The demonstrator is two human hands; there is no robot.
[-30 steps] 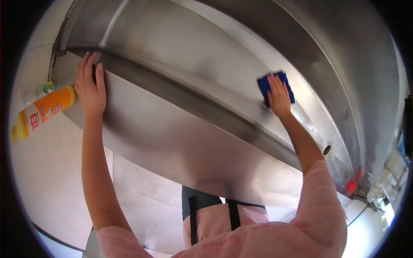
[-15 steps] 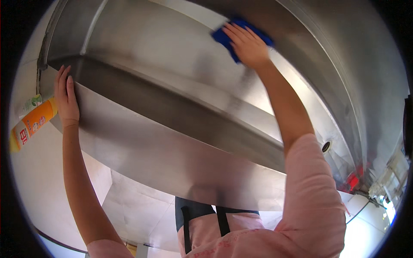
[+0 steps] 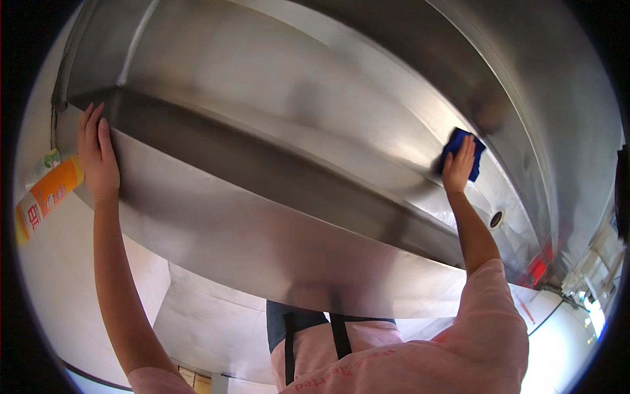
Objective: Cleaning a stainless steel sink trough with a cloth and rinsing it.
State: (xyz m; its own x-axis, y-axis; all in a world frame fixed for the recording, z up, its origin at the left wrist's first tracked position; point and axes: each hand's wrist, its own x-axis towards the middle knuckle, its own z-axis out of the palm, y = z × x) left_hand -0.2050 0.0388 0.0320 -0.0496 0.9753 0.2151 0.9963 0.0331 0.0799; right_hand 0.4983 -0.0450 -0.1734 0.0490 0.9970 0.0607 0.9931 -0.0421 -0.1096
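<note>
My right hand (image 3: 458,169) lies with its fingers stretched over a dark blue cloth (image 3: 454,141), pressing it against the shiny sloped wall on the right. That wall belongs to a large stainless-steel basin-like fixture (image 3: 275,217), long and deep, which fills most of the view. At the fixture's left front corner, my left hand (image 3: 100,157) rests on the rim with long, extended fingers and holds nothing. Part of the cloth is hidden under my right palm.
An orange bottle (image 3: 56,190) with a yellow end is beside my left wrist, a green-and-white package (image 3: 46,161) behind it. A round dark-centred hole (image 3: 497,218) sits in the metal at right, near a red object (image 3: 538,268). White tiles (image 3: 210,308) show below.
My right hand has swept the blue cloth from the upper middle of the metal wall down to the right. My left hand stays at the left corner, nearly unmoved.
</note>
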